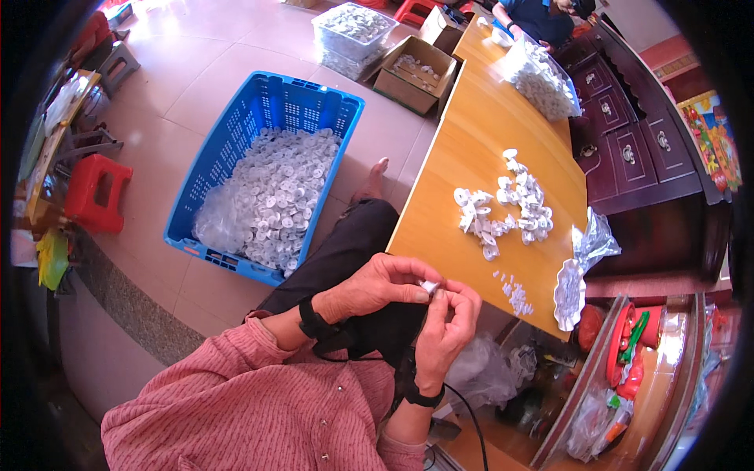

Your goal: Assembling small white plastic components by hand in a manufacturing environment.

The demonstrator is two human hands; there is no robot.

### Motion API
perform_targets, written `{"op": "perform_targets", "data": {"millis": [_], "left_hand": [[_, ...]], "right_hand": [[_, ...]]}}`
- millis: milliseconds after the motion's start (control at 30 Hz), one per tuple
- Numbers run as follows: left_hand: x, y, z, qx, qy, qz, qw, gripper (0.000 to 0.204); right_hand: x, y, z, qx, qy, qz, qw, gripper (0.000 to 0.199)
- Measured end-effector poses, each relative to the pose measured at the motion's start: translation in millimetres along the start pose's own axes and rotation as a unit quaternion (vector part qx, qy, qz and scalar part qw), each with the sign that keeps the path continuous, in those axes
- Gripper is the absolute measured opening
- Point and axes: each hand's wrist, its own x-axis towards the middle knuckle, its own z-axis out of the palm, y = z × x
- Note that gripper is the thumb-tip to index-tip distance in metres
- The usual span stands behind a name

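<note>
Above my lap, close to the table's near edge, my left hand (385, 284) pinches a small white plastic part (429, 287). My right hand (451, 323) meets it there, thumb and fingertips pressed together against the same part. The fingers cover much of it, so its full shape is hidden. On the wooden table (440, 188) in front of me lie a loose heap of white plastic parts (528, 206) with round discs and a scatter of tiny white pieces (516, 298). A blue crate (177, 206) on the floor to the left holds many white disc-shaped parts (281, 208).
A scalloped silvery dish (567, 297) stands at the table's right edge beside a clear plastic bag (598, 240). Farther back are a bag of white parts (542, 82), a cardboard box (408, 88) and a clear tub (353, 52). Another person (542, 20) sits at the far end. A red stool (99, 193) stands left.
</note>
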Motion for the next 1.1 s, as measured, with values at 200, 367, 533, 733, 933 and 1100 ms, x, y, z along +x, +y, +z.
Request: {"op": "perform_targets", "data": {"millis": [200, 367, 533, 733, 933, 1100], "left_hand": [[-1, 4, 3, 0.010, 0.008, 0.000, 1.000, 0.031], [-3, 9, 3, 0.037, 0.006, 0.004, 0.999, 0.031], [-3, 12, 1, 0.043, 0.003, -0.002, 0.999, 0.032], [-4, 13, 1, 0.010, 0.010, -0.022, 1.000, 0.032], [-3, 11, 0, 0.012, 0.009, -0.015, 1.000, 0.031], [-2, 10, -2, 0.015, 0.012, -0.022, 1.000, 0.029]], "right_hand": [[0, -3, 2, 0.001, 0.005, 0.004, 1.000, 0.010], [0, -2, 4, -0.006, -0.003, -0.008, 1.000, 0.010], [-1, 1, 6, 0.117, -0.002, 0.055, 0.992, 0.010], [-3, 8, 8, 0.201, -0.001, 0.100, 0.975, 0.009], [-3, 7, 10, 0.215, 0.001, 0.129, 0.968, 0.011], [-5, 14, 13, 0.230, 0.004, 0.133, 0.964, 0.011]]}}
